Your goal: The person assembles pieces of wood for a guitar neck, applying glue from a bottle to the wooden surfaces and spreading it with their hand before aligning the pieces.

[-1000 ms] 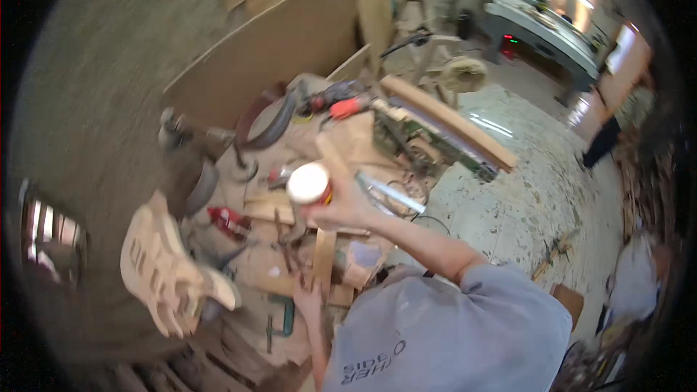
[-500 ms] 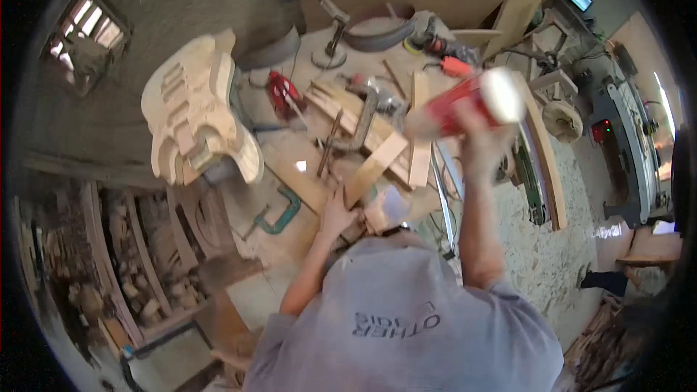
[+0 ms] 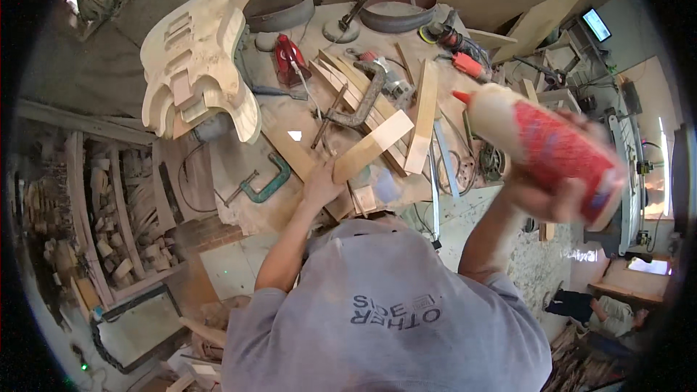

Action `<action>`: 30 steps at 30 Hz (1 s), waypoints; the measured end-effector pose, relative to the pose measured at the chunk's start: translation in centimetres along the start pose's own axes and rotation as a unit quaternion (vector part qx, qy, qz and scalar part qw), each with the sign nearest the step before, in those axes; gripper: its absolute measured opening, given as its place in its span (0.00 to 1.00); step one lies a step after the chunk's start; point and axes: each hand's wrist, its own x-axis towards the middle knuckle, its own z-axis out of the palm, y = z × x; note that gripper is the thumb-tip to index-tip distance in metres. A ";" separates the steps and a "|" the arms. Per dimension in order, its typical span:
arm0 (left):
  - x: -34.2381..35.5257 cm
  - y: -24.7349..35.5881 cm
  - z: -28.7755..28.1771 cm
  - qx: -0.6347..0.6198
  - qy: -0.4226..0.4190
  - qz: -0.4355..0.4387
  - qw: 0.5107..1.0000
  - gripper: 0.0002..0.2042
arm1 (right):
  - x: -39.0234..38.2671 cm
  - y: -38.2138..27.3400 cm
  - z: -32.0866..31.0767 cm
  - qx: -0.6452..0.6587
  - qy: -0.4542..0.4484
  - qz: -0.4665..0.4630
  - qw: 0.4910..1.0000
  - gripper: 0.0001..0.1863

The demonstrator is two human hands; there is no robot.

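Red-labelled glue bottle (image 3: 548, 152) is clasped in R hand (image 3: 548, 192), raised well R of wood strip (image 3: 374, 145), red nozzle (image 3: 462, 96) aimed L. Strip's near end is gripped by L hand (image 3: 323, 185) at bench (image 3: 236, 156); hands kept well apart.

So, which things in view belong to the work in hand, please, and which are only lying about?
Belong to the work, it seems:
- red-and-cream bottle, held in the right hand
- wooden strip, touched by the left hand

Apparently just lying about:
- green C-clamp
- red-and-black power tool
- dark curved band
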 end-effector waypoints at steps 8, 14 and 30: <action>-4.2 3.9 -4.9 -0.005 0.019 0.000 1.000 0.38 | 2.3 -2.9 1.5 -0.069 -0.017 0.045 0.996 0.26; -6.6 3.3 -5.2 -0.045 0.051 0.020 0.998 0.36 | -3.2 0.0 1.9 -0.212 -0.132 0.122 0.961 0.29; -10.9 2.4 -6.5 -0.116 0.046 0.077 0.989 0.38 | -2.9 -2.7 5.7 0.059 -0.123 0.206 0.969 0.36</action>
